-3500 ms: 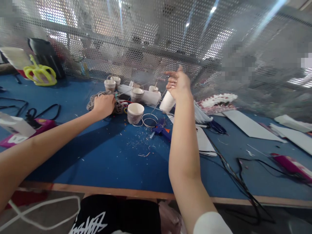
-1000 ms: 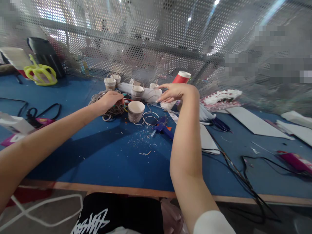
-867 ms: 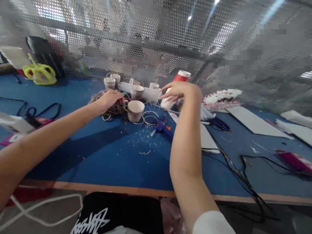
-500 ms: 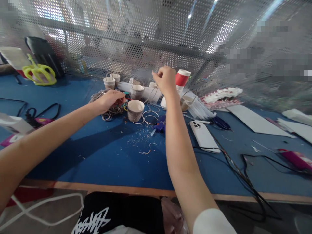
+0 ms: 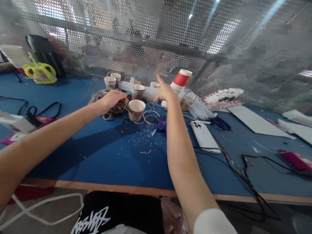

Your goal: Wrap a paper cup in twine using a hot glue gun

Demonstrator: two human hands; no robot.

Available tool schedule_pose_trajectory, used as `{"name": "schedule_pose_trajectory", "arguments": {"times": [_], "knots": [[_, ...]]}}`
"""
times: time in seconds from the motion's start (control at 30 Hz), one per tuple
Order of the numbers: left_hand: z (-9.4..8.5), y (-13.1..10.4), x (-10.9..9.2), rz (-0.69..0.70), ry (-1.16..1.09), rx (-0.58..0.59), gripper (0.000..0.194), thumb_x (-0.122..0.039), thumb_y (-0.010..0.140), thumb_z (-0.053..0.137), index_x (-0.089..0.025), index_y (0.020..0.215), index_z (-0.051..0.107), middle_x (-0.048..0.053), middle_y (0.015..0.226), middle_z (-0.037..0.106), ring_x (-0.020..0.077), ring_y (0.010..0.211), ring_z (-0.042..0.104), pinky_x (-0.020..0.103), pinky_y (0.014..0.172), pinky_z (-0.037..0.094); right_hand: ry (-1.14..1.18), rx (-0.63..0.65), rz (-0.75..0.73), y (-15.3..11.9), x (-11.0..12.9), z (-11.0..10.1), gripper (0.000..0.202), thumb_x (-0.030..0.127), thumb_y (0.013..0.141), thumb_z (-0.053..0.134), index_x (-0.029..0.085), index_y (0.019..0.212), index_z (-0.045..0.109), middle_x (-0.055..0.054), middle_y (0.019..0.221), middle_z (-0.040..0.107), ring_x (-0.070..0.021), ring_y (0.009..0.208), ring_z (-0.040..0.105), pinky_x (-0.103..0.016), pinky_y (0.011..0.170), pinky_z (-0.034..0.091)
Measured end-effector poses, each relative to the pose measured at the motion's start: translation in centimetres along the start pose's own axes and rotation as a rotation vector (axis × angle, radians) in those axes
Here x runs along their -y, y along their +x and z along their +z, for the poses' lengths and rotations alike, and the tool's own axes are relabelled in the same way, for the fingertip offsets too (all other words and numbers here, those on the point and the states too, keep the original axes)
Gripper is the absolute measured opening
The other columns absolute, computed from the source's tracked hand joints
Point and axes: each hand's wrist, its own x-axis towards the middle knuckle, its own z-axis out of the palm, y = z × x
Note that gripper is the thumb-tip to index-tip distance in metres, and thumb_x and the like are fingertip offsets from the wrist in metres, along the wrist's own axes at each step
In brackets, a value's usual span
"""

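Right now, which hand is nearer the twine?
Left. The left hand is over the right part of the twine; the right hand is well off to its right, beside the cup stack.

The bare left hand (image 5: 114,100) is curling its fingers downward; the bare right hand (image 5: 165,90) is spreading its thumb and fingers farther right.

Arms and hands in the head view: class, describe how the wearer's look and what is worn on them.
The left hand and right hand show no glove or watch. A plain white fabric sleeve covers the right arm only near the bottom edge; the left arm shows none.
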Motion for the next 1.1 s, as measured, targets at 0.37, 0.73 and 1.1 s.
{"name": "schedule_pose_trajectory", "arguments": {"times": [0.37, 0.73, 1.1], "knots": [[-0.1, 0.2, 0.5, 0.080, -0.058, 0.077, 0.052, -0.020, 0.100, 0.043, -0.016, 0.049, 0.050, -0.001, 0.045, 0.043, 0.0058, 0.039, 0.035, 0.022, 0.044, 0.021, -0.080, 0.257, -0.370, -1.0, 4.8, -3.3, 0.085, 0.031, 0.064, 0.086, 0.020, 0.143, 0.054, -0.008, 0.146, 0.057, -0.0301, 0.135, 0.052, -0.042, 0.113, 0.042], [-0.3, 1.1, 2.1, 0.230, -0.157, 0.125, 0.047, -0.036, 0.098, 0.046, -0.018, 0.055, 0.050, -0.001, 0.047, 0.042, 0.0069, 0.039, 0.038, 0.021, 0.042, 0.026, 0.329, 0.480, -0.454, -0.9, 7.0, 0.8, 0.011, 0.012, 0.067, 0.080, 0.015, 0.077, 0.077, -0.001, 0.074, 0.073, -0.0180, 0.081, 0.071, -0.031, 0.082, 0.055], [3.8, 1.5, 7.9, 0.770, 0.256, -0.154, 0.076, -0.032, 0.066, 0.086, -0.022, 0.131, 0.048, 0.013, 0.131, 0.053, 0.0321, 0.125, 0.051, 0.054, 0.107, 0.042, 0.319, 0.179, -0.127, 0.1, 2.8, -0.6, 0.016, 0.007, 0.076, 0.075, 0.013, 0.062, 0.070, -0.003, 0.061, 0.068, -0.0192, 0.066, 0.071, -0.039, 0.079, 0.059]]}}
